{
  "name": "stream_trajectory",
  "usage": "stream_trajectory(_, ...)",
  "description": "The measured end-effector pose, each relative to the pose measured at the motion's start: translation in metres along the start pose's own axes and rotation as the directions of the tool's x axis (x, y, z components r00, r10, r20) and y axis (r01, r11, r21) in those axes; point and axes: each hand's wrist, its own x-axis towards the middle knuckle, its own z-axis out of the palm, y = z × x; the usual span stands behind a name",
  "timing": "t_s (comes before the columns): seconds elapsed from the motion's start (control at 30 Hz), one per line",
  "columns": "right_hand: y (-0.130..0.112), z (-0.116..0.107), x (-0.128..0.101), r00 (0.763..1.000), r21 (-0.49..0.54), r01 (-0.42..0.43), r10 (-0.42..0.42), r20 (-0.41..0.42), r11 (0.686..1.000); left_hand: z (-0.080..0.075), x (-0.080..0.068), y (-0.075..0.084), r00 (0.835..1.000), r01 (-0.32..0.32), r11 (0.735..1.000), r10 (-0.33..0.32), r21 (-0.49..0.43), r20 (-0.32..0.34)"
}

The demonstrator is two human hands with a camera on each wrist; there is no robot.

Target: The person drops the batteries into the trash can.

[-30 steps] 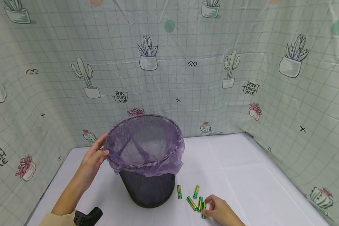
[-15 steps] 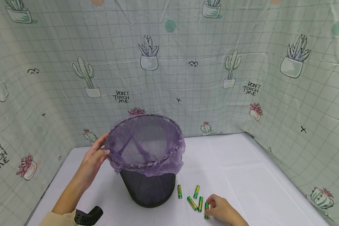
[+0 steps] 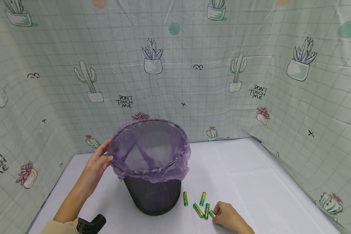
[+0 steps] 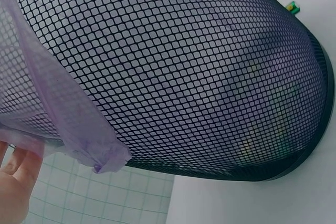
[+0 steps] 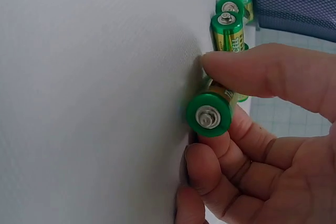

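A black mesh wastebasket stands on the table, lined with a purple plastic bag folded over its rim. My left hand grips the rim at the left, thumb and fingers on the bag. To the basket's right, my right hand pinches a green and yellow battery between thumb and fingers, low at the tabletop. Beside that hand lie several more batteries, apart from the basket. Through the mesh in the left wrist view, blurred green-yellow patches show low inside the basket.
The table has a white cover. Cloth printed with cacti hangs at the back and both sides. A black device sits at my left wrist.
The battery in my right hand has shifted slightly right, away from the others, and turned from lengthwise to slanting. My left hand and the basket hold their places.
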Motion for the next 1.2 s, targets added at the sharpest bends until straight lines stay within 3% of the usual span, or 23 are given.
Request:
stream_trajectory(0.23, -0.005, -0.005, -0.002, 0.999, 0.024, -0.025, 0.025, -0.031, 0.999, 0.001, -0.001, -0.001, 1.000, 0.000, 1.000, 0.000, 0.011, -0.004)
stream_trajectory(0.5, -0.029, -0.029, -0.001, 0.980, 0.068, 0.153, -0.143, -0.135, 0.986, 0.000, -0.001, -0.001, 1.000, 0.004, 1.000, -0.004, 0.013, -0.009)
stream_trajectory(0.77, -0.074, -0.057, -0.006, 0.951, 0.099, 0.207, -0.177, -0.253, 0.973, 0.003, 0.001, -0.003, 1.000, 0.010, 1.000, -0.010, 0.001, 0.005)
stream_trajectory(0.93, -0.104, -0.076, -0.008, 0.909, 0.087, 0.315, -0.274, -0.312, 0.945, 0.003, 0.001, -0.004, 1.000, -0.006, 1.000, 0.006, -0.011, 0.005)
stream_trajectory(1.2, -0.147, -0.096, -0.013, 0.808, 0.062, 0.479, -0.412, -0.422, 0.876, 0.001, -0.001, -0.002, 1.000, -0.007, 1.000, 0.007, -0.001, -0.003)
